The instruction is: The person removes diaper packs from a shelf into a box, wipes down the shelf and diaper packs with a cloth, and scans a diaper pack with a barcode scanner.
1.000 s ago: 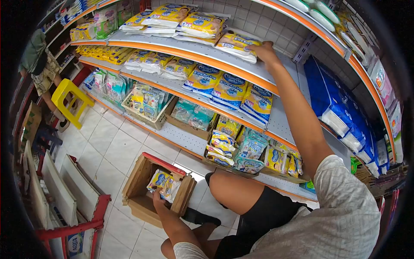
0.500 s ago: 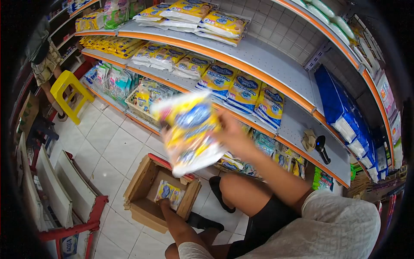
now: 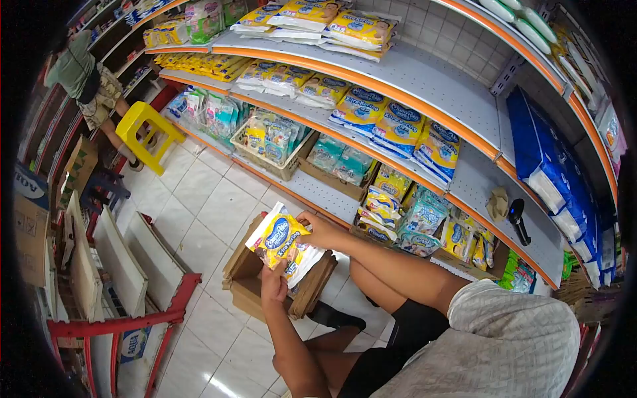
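Between both hands a yellow and white diaper pack (image 3: 284,244) is held up, its printed front facing the camera. My left hand (image 3: 274,282) grips its lower edge. On the upper right edge of the pack, my right hand (image 3: 317,231) is closed. Beneath the pack stands an open cardboard box (image 3: 249,298) on the tiled floor, its inside mostly hidden by the pack and hands.
Shelves (image 3: 424,109) with more diaper packs (image 3: 358,106) run across the top and right. A black handheld device (image 3: 519,222) lies on the middle shelf. At left are a yellow stool (image 3: 147,136), a red-framed rack (image 3: 174,308) and another person (image 3: 86,76).
The right hand has brought the pack from the top shelf down over the box. My left hand has risen out of the box and now holds the pack too.
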Demonstrator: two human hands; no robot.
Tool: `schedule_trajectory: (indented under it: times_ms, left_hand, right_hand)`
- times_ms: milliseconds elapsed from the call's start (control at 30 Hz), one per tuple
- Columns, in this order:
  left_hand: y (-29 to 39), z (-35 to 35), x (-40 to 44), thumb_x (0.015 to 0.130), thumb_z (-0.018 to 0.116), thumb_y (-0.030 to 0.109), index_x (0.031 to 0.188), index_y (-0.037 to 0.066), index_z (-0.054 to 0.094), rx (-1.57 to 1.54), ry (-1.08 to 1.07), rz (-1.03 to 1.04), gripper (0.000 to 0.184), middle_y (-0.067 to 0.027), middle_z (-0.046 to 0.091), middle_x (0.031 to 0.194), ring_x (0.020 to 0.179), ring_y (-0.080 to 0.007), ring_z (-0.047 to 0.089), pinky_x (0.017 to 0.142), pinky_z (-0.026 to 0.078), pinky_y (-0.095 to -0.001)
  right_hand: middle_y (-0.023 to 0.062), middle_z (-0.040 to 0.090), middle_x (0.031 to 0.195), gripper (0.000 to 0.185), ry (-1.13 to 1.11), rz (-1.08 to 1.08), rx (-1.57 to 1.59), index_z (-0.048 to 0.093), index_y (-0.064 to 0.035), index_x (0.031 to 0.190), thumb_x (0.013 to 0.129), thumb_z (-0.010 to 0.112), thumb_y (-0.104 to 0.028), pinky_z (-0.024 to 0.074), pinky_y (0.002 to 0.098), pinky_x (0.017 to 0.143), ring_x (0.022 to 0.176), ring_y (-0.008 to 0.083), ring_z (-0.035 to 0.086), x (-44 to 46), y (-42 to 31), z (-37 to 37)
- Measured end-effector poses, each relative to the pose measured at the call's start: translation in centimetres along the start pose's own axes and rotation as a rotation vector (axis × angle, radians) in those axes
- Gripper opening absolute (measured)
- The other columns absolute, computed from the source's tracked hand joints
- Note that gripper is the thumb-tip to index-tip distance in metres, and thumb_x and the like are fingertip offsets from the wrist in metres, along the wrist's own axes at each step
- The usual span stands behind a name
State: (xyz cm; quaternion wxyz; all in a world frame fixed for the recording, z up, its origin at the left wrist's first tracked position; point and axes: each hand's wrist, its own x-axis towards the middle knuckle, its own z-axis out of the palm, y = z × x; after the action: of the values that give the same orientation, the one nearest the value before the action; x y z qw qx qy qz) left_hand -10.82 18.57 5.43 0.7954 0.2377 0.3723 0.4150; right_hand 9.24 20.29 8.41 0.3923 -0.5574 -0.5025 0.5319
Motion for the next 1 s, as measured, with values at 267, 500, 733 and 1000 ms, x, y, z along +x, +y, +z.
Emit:
schedule_trajectory:
  times_ms: [267, 500, 733, 1000]
  left_hand:
    - [-7.4, -17.5, 2.8, 0.081, 0.059, 0.006, 0.118, 0.001, 0.047, -0.311, 0.336, -0.194, 0.039, -0.0114, 0.056, 0.113, 0.103, -0.0245, 0.055, 0.091, 0.044, -0.0416]
    - [-14.5, -18.7, 7.1, 0.081, 0.060, 0.013, 0.107, 0.004, 0.054, 0.028, 0.544, -0.525, 0.028, -0.0127, 0.061, 0.095, 0.079, -0.0274, 0.059, 0.071, 0.047, -0.0429]
    - [-18.3, -21.8, 8.9, 0.082, 0.057, 0.031, 0.103, 0.006, 0.057, 0.607, 0.514, -0.663, 0.033, -0.0169, 0.061, 0.087, 0.068, -0.0295, 0.057, 0.057, 0.043, -0.0435]
    - [-19.9, -24.7, 11.9, 0.077, 0.055, 0.030, 0.094, 0.001, 0.058, 1.255, 0.350, -0.474, 0.033, -0.0152, 0.060, 0.081, 0.072, -0.0279, 0.058, 0.062, 0.047, -0.0424]
  right_hand:
    - [0.0176, 0.054, 0.108, 0.050, 0.051, -0.028, -0.180, 0.048, -0.0005, 0.108, 0.068, 0.071, -0.022, 0.0428, 0.0344, 0.086, 0.100, 0.0290, 0.054, -1.0, 0.9, -1.3]
    - [0.0087, 0.053, 0.106, 0.030, 0.110, -0.093, -0.063, 0.049, -0.0019, 0.107, 0.080, 0.061, -0.009, 0.0478, 0.0272, 0.073, 0.083, 0.0149, 0.058, -1.5, -2.1, -3.1]
    - [0.0077, 0.055, 0.095, 0.033, 0.709, -0.492, 0.038, 0.044, -0.0032, 0.111, 0.085, 0.058, -0.019, 0.0458, 0.0297, 0.080, 0.088, 0.0169, 0.056, -3.7, -16.8, -17.4]
    - [0.0122, 0.054, 0.110, 0.049, 0.810, 0.000, 0.126, 0.048, -0.0062, 0.113, 0.080, 0.062, -0.040, 0.0476, 0.0314, 0.082, 0.102, 0.0200, 0.052, 9.2, -24.1, -34.1]
